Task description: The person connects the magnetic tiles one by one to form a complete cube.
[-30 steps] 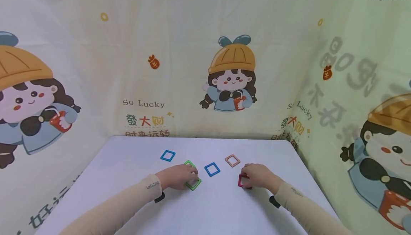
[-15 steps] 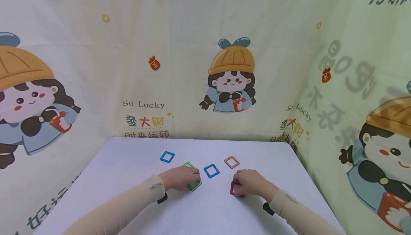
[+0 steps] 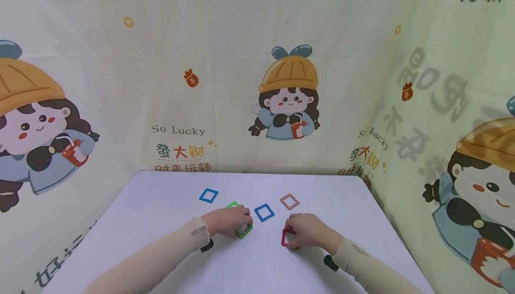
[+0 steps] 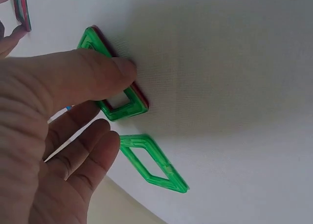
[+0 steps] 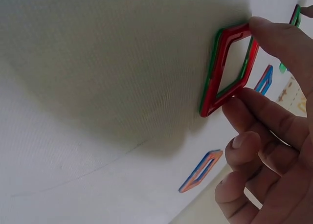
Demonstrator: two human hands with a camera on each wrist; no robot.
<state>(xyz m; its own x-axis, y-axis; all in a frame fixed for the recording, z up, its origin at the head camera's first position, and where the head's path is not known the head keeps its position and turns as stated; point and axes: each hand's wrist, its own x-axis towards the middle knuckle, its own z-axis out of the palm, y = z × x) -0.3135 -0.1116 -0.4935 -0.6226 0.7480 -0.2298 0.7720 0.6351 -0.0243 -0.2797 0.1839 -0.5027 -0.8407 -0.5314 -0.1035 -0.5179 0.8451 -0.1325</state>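
In the head view, my left hand [image 3: 230,220] pinches a green square magnetic tile [image 3: 244,233] near the table's middle. The left wrist view shows my thumb across that green tile [image 4: 134,105], which has a red layer against its underside. A second green tile [image 4: 167,167] lies beside my fingers, partly hidden by the hand in the head view [image 3: 232,204]. Over to the right, my right hand [image 3: 310,231] pinches a red square magnetic tile [image 3: 283,238] between thumb and fingers. Green shows along the far side of this red tile [image 5: 214,82] in the right wrist view.
Two blue tiles lie flat: one between the hands [image 3: 258,216], one at the far left [image 3: 203,194]. Beyond the right hand lies an orange tile [image 3: 295,206]. A printed cloth [image 3: 233,106] hangs behind the white table [image 3: 225,267] and along its sides.
My right hand has drawn the red tile leftward and slightly nearer. My left hand has shifted a little right on the green tile; the other tiles lie as before.
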